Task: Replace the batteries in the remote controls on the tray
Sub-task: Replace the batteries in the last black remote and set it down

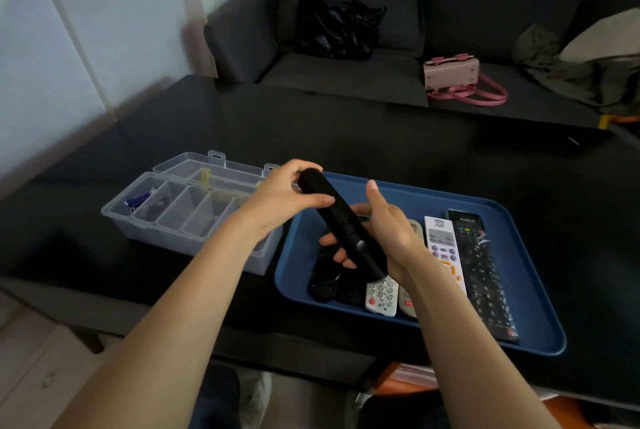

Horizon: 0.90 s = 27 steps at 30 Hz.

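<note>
left hand (287, 194): curled round the far end of a black remote (341, 222), thumb laid along its upper face.
right hand (388, 231): wrapped round the near half of the same remote from beneath, fingers (337, 248) showing at its left edge, thumb raised and free.
black remote: held aloft and slanted between both hands, above the left part of the blue tray (512, 217); whether its battery cover is on or off cannot be told.
below the right hand: two dark remotes (325, 278) and a white remote with grey keys (381, 295), lying in the tray.
right of the right hand: a white remote with purple keys (441, 245) and a long black remote in a plastic sleeve (483, 272), side by side in the tray.
left of the left hand: a clear compartment box (180, 210), lid open, on the black table (346, 137); small items in its far compartments, possibly batteries.
progress (judged): early; one remote is in hand, apparently being opened. no loose battery or detached cover is seen, and the remotes in the tray appear untouched, so nearly all the work remains.
</note>
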Tool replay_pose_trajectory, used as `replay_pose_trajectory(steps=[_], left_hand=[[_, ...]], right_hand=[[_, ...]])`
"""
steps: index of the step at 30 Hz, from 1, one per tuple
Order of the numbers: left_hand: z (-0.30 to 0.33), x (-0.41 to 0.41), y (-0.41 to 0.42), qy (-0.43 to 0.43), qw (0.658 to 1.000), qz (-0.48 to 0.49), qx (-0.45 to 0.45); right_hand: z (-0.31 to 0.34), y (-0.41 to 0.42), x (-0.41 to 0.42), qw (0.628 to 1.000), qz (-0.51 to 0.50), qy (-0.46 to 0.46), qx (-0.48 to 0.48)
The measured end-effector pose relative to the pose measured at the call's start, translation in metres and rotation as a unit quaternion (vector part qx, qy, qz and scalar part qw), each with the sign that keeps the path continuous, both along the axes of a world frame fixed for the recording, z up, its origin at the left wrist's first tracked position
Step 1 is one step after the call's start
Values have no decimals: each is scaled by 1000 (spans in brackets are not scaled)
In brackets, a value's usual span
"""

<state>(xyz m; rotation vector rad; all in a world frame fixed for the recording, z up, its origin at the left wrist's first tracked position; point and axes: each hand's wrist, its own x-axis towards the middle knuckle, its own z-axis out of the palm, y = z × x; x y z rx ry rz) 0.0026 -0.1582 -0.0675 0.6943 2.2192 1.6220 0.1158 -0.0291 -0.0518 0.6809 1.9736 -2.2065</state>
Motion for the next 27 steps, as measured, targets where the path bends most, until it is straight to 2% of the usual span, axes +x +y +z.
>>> replay_pose_trajectory(steps=[9,21,27], left_hand=[[10,-2,-6,18,998,50,20],[9,6,-3,33,999,-22,-25],[11,5,-4,43,999,10,-18]], right_hand=[[-2,2,1,1000,8,6,-5],[0,-1,-1,1000,-17,12,-12],[0,-1,-2,998,-19,10,-56]])
